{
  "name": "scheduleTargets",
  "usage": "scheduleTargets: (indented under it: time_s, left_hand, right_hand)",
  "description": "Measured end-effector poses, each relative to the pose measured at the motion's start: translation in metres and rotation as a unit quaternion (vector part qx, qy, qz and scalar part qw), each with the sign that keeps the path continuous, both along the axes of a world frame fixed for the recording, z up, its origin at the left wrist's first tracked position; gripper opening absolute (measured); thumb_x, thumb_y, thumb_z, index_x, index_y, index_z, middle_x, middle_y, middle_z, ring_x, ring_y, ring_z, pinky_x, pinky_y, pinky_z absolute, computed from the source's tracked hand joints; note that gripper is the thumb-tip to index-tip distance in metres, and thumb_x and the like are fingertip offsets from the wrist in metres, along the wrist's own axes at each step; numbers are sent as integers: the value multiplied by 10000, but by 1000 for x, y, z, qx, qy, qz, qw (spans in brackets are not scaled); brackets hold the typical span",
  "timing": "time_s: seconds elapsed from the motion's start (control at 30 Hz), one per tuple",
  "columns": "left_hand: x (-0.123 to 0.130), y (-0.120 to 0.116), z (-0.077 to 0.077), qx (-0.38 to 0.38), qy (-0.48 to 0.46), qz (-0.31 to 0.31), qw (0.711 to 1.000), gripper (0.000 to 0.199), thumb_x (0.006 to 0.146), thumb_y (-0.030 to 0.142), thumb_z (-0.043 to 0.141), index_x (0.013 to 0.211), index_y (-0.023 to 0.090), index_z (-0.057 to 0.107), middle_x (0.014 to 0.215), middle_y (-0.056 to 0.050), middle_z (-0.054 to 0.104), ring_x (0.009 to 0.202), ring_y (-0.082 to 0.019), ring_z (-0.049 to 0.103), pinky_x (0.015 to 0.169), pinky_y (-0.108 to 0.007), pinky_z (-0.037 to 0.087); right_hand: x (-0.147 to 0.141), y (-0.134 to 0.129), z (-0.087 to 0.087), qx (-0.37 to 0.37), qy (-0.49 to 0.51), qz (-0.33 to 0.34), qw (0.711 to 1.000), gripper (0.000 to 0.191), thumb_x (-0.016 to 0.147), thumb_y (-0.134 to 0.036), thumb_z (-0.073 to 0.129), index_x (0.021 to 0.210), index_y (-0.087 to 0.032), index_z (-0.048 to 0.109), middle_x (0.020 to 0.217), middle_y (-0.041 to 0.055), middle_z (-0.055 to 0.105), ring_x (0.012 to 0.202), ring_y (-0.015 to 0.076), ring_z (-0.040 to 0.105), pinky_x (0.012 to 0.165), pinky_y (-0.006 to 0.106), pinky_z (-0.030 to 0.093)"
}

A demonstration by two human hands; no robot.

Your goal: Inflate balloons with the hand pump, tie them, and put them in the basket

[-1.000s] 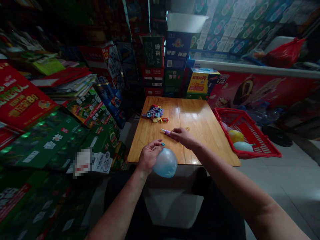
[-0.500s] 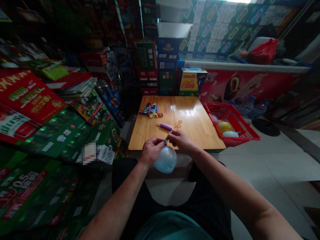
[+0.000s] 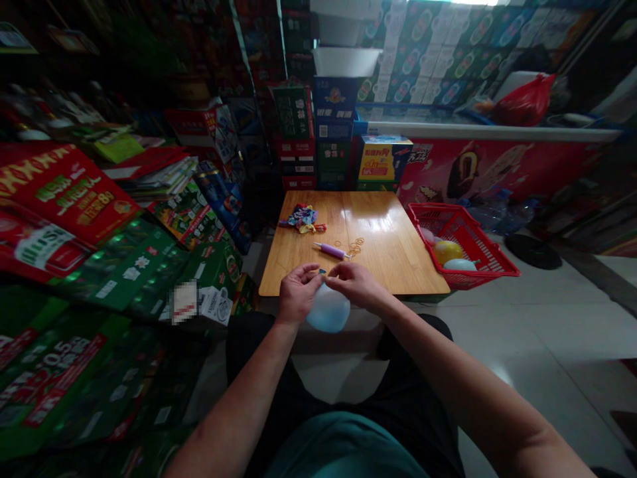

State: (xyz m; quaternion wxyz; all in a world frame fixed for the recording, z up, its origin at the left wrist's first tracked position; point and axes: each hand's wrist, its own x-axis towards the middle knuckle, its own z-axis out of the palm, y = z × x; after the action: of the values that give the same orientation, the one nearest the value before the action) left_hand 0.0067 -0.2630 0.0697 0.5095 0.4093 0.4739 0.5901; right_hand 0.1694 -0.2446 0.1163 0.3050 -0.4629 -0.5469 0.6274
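Head view: balloon [image 3: 327,311] higher than before

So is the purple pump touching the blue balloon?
Apart. The head view shows the purple pump lying on the table, bare wood between it and the blue balloon.

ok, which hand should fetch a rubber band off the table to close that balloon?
Right, probably. The left hand pinches the blue balloon at its neck, so it is occupied. The right hand only touches the neck and is nearer the rubber bands beside the purple pump.
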Motion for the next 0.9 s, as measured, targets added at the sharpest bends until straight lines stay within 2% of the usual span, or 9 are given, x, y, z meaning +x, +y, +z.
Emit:
scheduleTargets:
  time_s: [0.1, 0.27, 0.4, 0.5, 0.57, 0.63, 0.73, 0.83, 0.9]
  left_hand:
    - [-1, 0, 0, -6, -22, 6, 1000, 467, 672, 351, 867, 1055, 136, 706, 844, -67, 748, 692, -158, 674, 653, -260, 507]
    - [-4, -5, 0, 44, 31, 14, 998, 282, 704, 346, 848, 900, 163, 759, 850, -62, 747, 766, -184, 678, 729, -292, 526]
    - [-10, -10, 5, 87, 125, -50, 987, 187, 791, 342, 774, 903, 192, 784, 922, -68, 755, 890, -222, 689, 852, -326, 519]
    - [-12, -10, 9, 98, 182, -112, 972, 161, 830, 328, 725, 926, 219, 797, 954, -61, 765, 936, -243, 696, 892, -340, 508]
    - [-11, -9, 9, 102, 212, -125, 964, 154, 840, 314, 708, 932, 234, 800, 954, -53, 769, 933, -246, 700, 889, -341, 504]
    - [-10, -9, 9, 103, 232, -111, 961, 138, 839, 298, 699, 913, 235, 796, 934, -48, 767, 908, -239, 699, 861, -332, 502]
    - [-7, -8, 6, 90, 244, -90, 961, 91, 817, 278, 705, 847, 216, 764, 845, -41, 744, 807, -214, 681, 760, -304, 493]
    - [-5, -6, 4, 71, 253, -43, 964, 74, 769, 247, 735, 828, 208, 716, 734, -21, 690, 682, -183, 629, 654, -278, 456]
    - [-5, -4, 3, 63, 250, -11, 966, 147, 738, 213, 750, 881, 210, 718, 714, -18, 676, 664, -183, 618, 647, -278, 451]
  right_hand:
    - [1, 3, -9, 39, -23, -24, 999, 243, 812, -386, 704, 722, -179, 612, 591, -21, 488, 492, 86, 388, 435, 227, 220]
    - [1, 5, -16, -51, 42, -9, 998, 221, 777, -297, 673, 652, -194, 523, 524, -63, 375, 417, 65, 291, 385, 225, 175]
    - [0, 10, -17, -134, 62, -32, 988, 256, 725, -229, 638, 584, -210, 425, 490, -80, 332, 384, 53, 243, 361, 226, 136]
    - [-3, 14, -20, -158, 80, -36, 983, 254, 706, -222, 633, 583, -209, 411, 495, -82, 346, 392, 48, 241, 365, 218, 143]
    - [-6, 15, -22, -139, 97, -28, 985, 263, 697, -224, 640, 579, -208, 405, 500, -81, 352, 403, 49, 261, 373, 216, 159]
    - [-8, 15, -24, -100, 98, -32, 990, 255, 698, -229, 651, 583, -205, 424, 507, -76, 369, 416, 55, 292, 381, 220, 177]
    - [-11, 14, -25, -27, 39, -46, 998, 204, 735, -257, 648, 609, -189, 504, 517, -61, 406, 437, 64, 314, 395, 232, 180]
    - [-14, 12, -26, 36, -27, -51, 998, 198, 778, -291, 636, 632, -175, 570, 524, -46, 431, 457, 72, 330, 412, 234, 185]
    - [-17, 9, -25, 73, -46, -47, 995, 223, 804, -323, 637, 647, -171, 592, 540, -37, 451, 478, 77, 357, 429, 228, 208]
